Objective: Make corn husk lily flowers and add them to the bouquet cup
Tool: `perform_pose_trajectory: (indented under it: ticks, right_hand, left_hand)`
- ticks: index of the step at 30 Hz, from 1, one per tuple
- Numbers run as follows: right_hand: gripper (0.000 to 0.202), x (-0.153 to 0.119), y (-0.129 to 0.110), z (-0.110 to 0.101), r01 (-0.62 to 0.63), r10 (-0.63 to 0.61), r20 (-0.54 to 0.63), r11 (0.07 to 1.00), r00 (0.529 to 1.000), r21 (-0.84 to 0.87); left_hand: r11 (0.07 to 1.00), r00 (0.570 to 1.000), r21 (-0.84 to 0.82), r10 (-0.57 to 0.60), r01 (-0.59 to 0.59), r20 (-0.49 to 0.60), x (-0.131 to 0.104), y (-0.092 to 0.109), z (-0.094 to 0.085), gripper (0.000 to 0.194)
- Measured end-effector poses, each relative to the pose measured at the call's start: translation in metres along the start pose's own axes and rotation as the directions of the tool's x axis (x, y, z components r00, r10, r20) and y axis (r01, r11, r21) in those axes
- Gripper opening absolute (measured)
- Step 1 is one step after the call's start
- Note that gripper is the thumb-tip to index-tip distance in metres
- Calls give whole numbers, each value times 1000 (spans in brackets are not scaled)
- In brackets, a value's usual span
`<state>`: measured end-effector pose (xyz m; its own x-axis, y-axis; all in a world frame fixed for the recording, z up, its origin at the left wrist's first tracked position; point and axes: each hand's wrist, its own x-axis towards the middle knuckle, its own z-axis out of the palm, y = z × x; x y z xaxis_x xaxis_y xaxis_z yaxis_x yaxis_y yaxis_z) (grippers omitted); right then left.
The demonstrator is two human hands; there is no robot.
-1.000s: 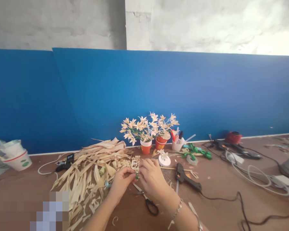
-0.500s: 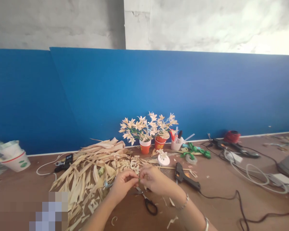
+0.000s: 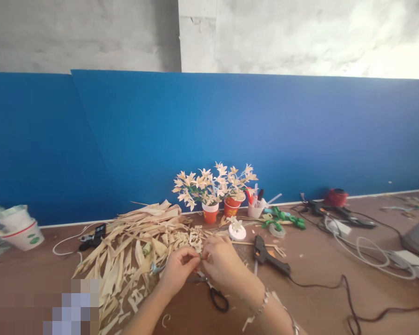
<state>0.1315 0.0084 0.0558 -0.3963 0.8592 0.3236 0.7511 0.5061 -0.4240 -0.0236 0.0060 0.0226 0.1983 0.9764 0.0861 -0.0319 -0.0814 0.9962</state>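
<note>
My left hand (image 3: 180,270) and my right hand (image 3: 219,260) meet above the table, fingertips pinched close together. Between them shows a tiny green piece (image 3: 200,256), too small to name and mostly covered by the fingers. Just below the hands lies a pair of scissors (image 3: 214,295) with black handles. To the left spreads a heap of dried corn husks (image 3: 125,253). Beyond my fingers a single pale husk flower (image 3: 235,224) rests on a round white lid-like base (image 3: 238,233). A black glue gun (image 3: 265,255) lies to the right of my right hand.
Two red cups (image 3: 210,215) hold husk flowers against the blue partition (image 3: 209,121). A white cup of tools (image 3: 254,211), green ribbon-like pieces (image 3: 282,217) and a tape roll (image 3: 277,231) stand beside them. Cables (image 3: 363,256) and a power strip (image 3: 412,265) are at right, a paper cup (image 3: 24,235) at left.
Both hands stay together at the green piece. My right hand and forearm have shifted slightly left and turned a little at the wrist. The objects on the table stay put.
</note>
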Motion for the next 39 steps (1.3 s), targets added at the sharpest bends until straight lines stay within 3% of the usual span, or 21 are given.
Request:
perform_pose_trajectory:
  ticks: [7, 18, 22, 28, 35, 39]
  right_hand:
    - [13, 1, 4, 2, 2, -2, -11, 1000, 1000, -14]
    - [13, 1, 3, -4, 12, -11, -11, 997, 1000, 81]
    - [14, 0, 6, -4, 12, -12, -2, 995, 1000, 102]
    - [11, 0, 6, -3, -5, -3, 63, 992, 998, 124]
    - [11, 0, 17, -8, -13, -79, 196, 903, 977, 429]
    - [8, 0, 21, -10, -68, -99, 297, 860, 950, 506]
  left_hand:
    - [998, 997, -3, -56, 56, -60, 2, -1, 2, 20]
    - [975, 989, -172, -145, 145, 11, -2, 3, 1, 28]
    - [972, 983, -145, -181, 184, 32, 0, 3, -2, 27]
    - [986, 985, -36, -161, 164, 62, 5, 1, -5, 21]
    - [993, 987, -32, -105, 110, 125, 3, 4, -6, 15]
    - [996, 979, -27, -77, 83, 187, 1, 3, -7, 9]
